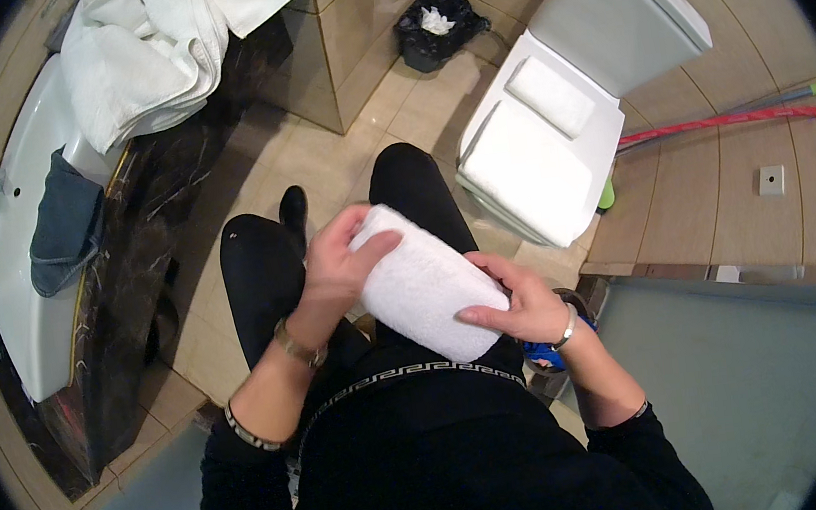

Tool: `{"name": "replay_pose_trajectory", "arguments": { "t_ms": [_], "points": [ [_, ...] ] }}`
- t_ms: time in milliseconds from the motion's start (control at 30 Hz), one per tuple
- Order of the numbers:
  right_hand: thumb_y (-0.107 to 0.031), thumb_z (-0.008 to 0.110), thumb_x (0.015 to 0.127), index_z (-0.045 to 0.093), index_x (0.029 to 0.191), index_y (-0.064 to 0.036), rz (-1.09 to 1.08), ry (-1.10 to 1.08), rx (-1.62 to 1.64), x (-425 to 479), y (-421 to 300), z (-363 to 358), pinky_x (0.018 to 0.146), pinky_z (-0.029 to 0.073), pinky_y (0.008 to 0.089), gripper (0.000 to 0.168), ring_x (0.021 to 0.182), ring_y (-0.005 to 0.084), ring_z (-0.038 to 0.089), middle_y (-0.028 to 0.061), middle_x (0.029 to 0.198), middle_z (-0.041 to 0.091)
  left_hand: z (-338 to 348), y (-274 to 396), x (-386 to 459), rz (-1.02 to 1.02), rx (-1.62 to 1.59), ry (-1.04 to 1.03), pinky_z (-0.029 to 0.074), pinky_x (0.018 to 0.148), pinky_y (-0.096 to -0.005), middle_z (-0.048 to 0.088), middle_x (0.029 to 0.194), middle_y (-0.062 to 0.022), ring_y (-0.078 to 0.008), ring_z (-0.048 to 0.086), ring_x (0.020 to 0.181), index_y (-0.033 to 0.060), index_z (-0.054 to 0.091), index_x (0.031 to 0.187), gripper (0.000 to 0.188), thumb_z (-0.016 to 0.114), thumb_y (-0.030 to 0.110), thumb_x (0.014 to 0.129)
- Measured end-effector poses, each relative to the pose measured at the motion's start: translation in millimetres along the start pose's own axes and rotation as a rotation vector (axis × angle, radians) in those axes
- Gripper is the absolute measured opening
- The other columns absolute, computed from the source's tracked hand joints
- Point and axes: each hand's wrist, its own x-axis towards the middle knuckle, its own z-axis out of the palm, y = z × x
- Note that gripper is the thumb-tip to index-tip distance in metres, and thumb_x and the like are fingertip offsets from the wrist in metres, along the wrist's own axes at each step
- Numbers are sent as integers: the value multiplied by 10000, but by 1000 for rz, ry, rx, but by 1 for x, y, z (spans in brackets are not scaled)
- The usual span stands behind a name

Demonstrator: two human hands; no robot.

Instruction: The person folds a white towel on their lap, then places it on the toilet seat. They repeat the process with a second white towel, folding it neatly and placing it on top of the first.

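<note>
A white towel (430, 283), folded into a thick compact pad, is held between both hands above my lap. My left hand (338, 267) grips its upper left end, the thumb lying on top. At the lower right end my right hand (522, 298) holds it, thumb on the upper face and fingers at the far edge. On the closed toilet lid lie a small folded white towel (551, 96) near the tank and a larger folded one (528, 172) towards the front. The undersides of my fingers are hidden.
Crumpled white towels (145, 66) lie over the dark stone counter (179, 164) and the white sink (32, 200); a dark grey cloth (65, 226) hangs over the sink rim. A black-lined bin (433, 48) stands by the wall. Red and grey poles (725, 120) lean right of the toilet.
</note>
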Motion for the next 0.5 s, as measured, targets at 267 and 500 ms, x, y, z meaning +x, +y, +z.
{"name": "replay_pose_trajectory", "arguments": {
  "t_ms": [267,500],
  "points": [
    [-336,526,988,546,1230,-2,-14,291,-68,19,89,22,758,506,286,413,852,174,653,140,923,669,33,-38,114,53,361,-233,454,576,-263,633,687,-36,-92,564,622,-11,682,795,379,696,360,873],
    [-349,441,1014,550,1153,25,127,340,-167,10,61,35,640,491,461,414,698,431,636,245,808,655,49,-58,143,126,644,-298,467,594,-390,597,604,-145,-273,594,590,15,641,636,580,667,568,812]
  ]
}}
